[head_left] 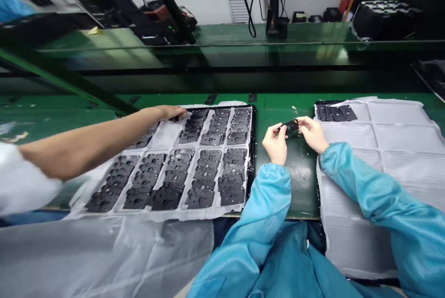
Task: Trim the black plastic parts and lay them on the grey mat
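Note:
My left hand [275, 142] and my right hand [313, 132] meet over the green table, both pinching a small flat black part [291, 126] between fingertips. Both arms wear blue sleeves. To the left lies a black tray [252, 149] lined with white sheet and filled with several rows of stacked black parts [208, 168]. To the right a white ridged sheet [392, 149] carries a few black parts [335, 113] at its far left corner.
A co-worker's bare forearm [86, 142] reaches in from the left, the hand [170, 112] resting on the tray's far edge. White cloth [104, 251] hangs over the near table edge. A green conveyor shelf [222, 41] with cables and black trays runs behind.

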`<state>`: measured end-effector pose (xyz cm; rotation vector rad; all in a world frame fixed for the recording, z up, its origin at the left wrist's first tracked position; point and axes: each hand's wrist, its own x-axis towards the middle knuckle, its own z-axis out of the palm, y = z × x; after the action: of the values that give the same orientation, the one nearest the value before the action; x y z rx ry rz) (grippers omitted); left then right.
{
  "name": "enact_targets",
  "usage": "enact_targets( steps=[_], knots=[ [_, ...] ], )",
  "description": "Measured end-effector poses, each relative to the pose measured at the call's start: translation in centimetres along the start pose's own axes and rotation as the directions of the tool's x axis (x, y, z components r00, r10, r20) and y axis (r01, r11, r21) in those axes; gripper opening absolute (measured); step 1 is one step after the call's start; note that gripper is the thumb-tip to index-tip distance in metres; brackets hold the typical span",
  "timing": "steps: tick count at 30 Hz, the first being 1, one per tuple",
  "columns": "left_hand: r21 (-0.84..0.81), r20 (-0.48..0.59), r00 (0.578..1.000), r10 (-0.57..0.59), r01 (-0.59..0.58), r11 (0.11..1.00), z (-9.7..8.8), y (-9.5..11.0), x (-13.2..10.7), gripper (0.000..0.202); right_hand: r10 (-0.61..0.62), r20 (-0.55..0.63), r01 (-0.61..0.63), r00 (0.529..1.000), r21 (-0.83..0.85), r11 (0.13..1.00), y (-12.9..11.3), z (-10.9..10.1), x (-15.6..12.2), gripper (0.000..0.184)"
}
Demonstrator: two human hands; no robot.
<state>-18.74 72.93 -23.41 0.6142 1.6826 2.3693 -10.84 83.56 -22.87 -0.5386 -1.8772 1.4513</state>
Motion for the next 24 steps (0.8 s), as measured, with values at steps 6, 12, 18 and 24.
enact_targets(
  steps=[6, 12, 18, 24],
  knots=[
    [0.018, 0.039, 0.999, 0.022, -0.023, 1.0, 0.1, 0.06, -0.37, 0.028, 0.006, -0.061, -0.01, 0.998, -0.061, 0.998, -0.07, -0.13, 0.06, 0.022],
    [0.039, 0.072, 0.997, 0.034, -0.036, 0.999, 0.18, 0.03, -0.64, 0.027, -0.054, -0.013, 0.054, 0.998, -0.058, 0.997, 0.34, -0.25, 0.08, 0.021],
    [0.035, 0.063, 0.998, 0.03, -0.032, 0.999, 0.14, 0.0, -0.62, 0.027, -0.054, -0.004, 0.054, 0.999, -0.094, 0.994, 0.25, -0.24, -0.09, 0.024],
    [0.071, 0.1, 0.994, 0.038, -0.046, 0.996, 0.2, -0.28, -0.76, 0.028, -0.149, 0.041, 0.155, 0.988, -0.266, 0.951, 0.67, -0.2, -0.42, 0.032]
  ],
)
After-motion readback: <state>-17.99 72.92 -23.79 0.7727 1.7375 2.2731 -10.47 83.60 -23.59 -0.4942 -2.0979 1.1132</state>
